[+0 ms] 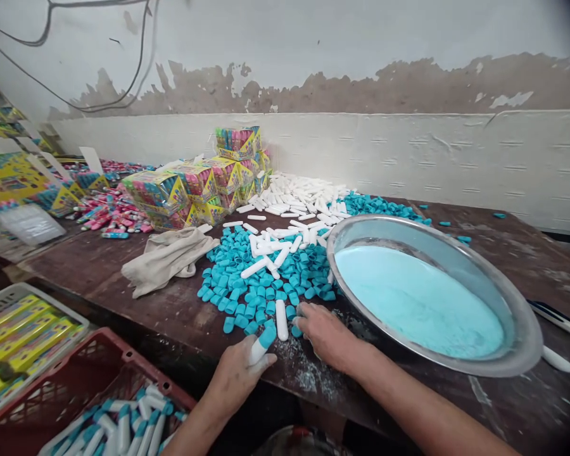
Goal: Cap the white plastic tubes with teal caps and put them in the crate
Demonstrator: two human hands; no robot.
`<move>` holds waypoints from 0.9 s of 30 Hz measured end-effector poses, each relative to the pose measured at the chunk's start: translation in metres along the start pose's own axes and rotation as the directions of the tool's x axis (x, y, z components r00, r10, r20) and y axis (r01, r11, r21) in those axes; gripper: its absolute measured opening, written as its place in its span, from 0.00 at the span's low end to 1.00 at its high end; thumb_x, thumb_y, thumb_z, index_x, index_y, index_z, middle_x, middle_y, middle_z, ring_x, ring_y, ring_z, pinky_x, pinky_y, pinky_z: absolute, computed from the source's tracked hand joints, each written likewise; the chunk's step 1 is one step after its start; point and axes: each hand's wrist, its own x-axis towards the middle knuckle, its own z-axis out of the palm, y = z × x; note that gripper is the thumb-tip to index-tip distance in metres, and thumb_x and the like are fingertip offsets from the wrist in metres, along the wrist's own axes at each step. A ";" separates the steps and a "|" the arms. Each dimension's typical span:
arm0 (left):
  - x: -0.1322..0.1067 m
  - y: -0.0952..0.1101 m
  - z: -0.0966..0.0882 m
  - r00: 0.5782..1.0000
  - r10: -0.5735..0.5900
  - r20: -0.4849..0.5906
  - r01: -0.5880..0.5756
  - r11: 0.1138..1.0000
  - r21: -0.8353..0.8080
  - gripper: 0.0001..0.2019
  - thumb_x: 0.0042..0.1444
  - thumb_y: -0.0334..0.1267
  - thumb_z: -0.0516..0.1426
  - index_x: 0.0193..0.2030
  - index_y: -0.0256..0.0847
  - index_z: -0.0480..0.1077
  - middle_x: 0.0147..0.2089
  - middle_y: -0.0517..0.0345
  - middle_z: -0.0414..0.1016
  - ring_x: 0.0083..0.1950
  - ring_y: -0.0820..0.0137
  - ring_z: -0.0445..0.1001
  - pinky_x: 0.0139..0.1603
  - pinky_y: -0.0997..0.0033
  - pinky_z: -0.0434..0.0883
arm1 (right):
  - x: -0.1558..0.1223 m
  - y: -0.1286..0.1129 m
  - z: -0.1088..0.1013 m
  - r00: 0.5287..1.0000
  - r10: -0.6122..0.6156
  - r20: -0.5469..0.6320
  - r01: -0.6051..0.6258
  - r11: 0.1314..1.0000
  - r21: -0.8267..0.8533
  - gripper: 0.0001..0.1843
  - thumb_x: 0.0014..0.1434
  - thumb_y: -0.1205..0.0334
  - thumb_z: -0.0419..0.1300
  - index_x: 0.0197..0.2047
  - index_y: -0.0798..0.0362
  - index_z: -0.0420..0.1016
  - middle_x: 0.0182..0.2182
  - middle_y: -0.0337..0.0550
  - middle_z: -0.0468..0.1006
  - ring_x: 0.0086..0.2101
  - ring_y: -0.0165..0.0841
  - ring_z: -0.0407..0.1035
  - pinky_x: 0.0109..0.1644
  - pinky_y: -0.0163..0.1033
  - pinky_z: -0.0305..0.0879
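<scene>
My left hand [237, 377] is closed around a white tube with a blue cap [262, 345] at the table's near edge. My right hand [325, 332] rests knuckles up on the table, fingertips at the edge of the pile of blue caps [261, 285]; whether they pinch a cap is hidden. A single white tube [282, 320] lies just left of the right hand. More white tubes [299, 202] are heaped behind the caps. A wide metal basin [517, 316] holding pale blue powder [418, 301] sits right of the right hand.
A red crate [80, 373] with several capped tubes [123, 427] stands below the table's front left. A white basket [9, 297] holds yellow packs. A beige cloth [166, 256], stacked colourful boxes [194, 183] and loose pink items [114, 212] lie at the left.
</scene>
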 end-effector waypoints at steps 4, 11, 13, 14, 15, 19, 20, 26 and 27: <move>0.002 0.001 0.004 1.000 -0.003 -0.004 0.003 1.000 0.004 0.12 0.54 0.45 0.52 0.30 0.39 0.66 0.29 0.60 0.71 0.31 0.69 0.67 0.32 0.74 0.59 | 0.003 -0.005 0.003 0.999 -0.037 0.040 0.041 0.992 -0.120 0.15 0.52 0.79 0.46 0.38 0.60 0.70 0.40 0.54 0.68 0.41 0.40 0.62 0.46 0.44 0.59; 0.001 0.014 0.018 0.995 0.044 0.089 -0.053 0.994 0.095 0.10 0.54 0.45 0.53 0.30 0.40 0.66 0.27 0.61 0.71 0.29 0.70 0.69 0.29 0.75 0.56 | -0.032 0.002 0.007 0.944 0.320 -0.081 -0.153 0.643 0.751 0.06 0.53 0.65 0.55 0.35 0.54 0.70 0.28 0.40 0.71 0.31 0.32 0.65 0.39 0.37 0.62; 0.001 0.020 0.026 0.989 0.061 0.138 -0.081 0.986 0.143 0.11 0.55 0.46 0.53 0.30 0.41 0.67 0.27 0.60 0.72 0.29 0.69 0.70 0.28 0.75 0.56 | -0.047 -0.002 0.006 0.911 0.413 -0.014 -0.162 0.390 0.906 0.09 0.54 0.57 0.56 0.34 0.54 0.72 0.27 0.39 0.73 0.31 0.33 0.66 0.39 0.38 0.63; 0.001 0.023 0.029 0.985 0.067 0.160 -0.095 0.980 0.174 0.11 0.55 0.47 0.53 0.31 0.41 0.67 0.27 0.59 0.73 0.30 0.68 0.71 0.28 0.75 0.56 | -0.054 -0.005 0.005 0.888 0.459 0.008 -0.153 0.278 0.948 0.12 0.53 0.53 0.57 0.33 0.53 0.73 0.28 0.40 0.74 0.32 0.34 0.66 0.41 0.39 0.62; 0.001 0.025 0.033 0.981 0.072 0.181 -0.109 0.972 0.208 0.12 0.55 0.47 0.53 0.31 0.41 0.67 0.28 0.58 0.73 0.30 0.67 0.72 0.28 0.75 0.55 | -0.059 -0.008 0.005 0.864 0.504 0.024 -0.134 0.184 0.974 0.14 0.52 0.51 0.58 0.33 0.53 0.75 0.29 0.41 0.75 0.35 0.36 0.67 0.43 0.41 0.61; 0.001 0.032 0.043 0.972 0.095 0.217 -0.159 0.942 0.297 0.12 0.55 0.47 0.53 0.33 0.41 0.67 0.30 0.55 0.76 0.33 0.63 0.75 0.28 0.73 0.57 | -0.071 -0.022 0.006 0.804 0.592 0.052 -0.078 0.019 0.997 0.14 0.46 0.50 0.64 0.31 0.51 0.77 0.36 0.42 0.76 0.42 0.39 0.65 0.50 0.41 0.57; 0.002 0.033 0.044 0.970 0.102 0.220 -0.168 0.937 0.308 0.12 0.55 0.48 0.53 0.34 0.41 0.67 0.30 0.55 0.76 0.33 0.62 0.75 0.28 0.73 0.57 | -0.073 -0.024 0.007 0.802 0.595 0.047 -0.088 0.040 0.995 0.13 0.46 0.50 0.65 0.30 0.51 0.77 0.35 0.41 0.76 0.41 0.38 0.65 0.49 0.40 0.58; 0.002 0.041 0.045 0.961 0.102 0.259 -0.199 0.901 0.385 0.11 0.56 0.47 0.52 0.34 0.41 0.67 0.32 0.53 0.77 0.36 0.58 0.76 0.29 0.71 0.61 | -0.079 -0.018 0.005 0.891 0.443 0.096 -0.217 0.232 0.948 0.15 0.54 0.50 0.58 0.31 0.54 0.72 0.17 0.33 0.63 0.21 0.26 0.54 0.26 0.33 0.51; 0.002 0.042 0.045 0.958 0.106 0.268 -0.209 0.896 0.392 0.11 0.56 0.46 0.52 0.35 0.41 0.67 0.33 0.53 0.77 0.36 0.58 0.76 0.29 0.70 0.61 | -0.079 -0.017 0.002 0.907 0.407 0.110 -0.228 0.252 0.940 0.15 0.54 0.51 0.58 0.31 0.55 0.72 0.16 0.32 0.62 0.20 0.26 0.53 0.25 0.33 0.49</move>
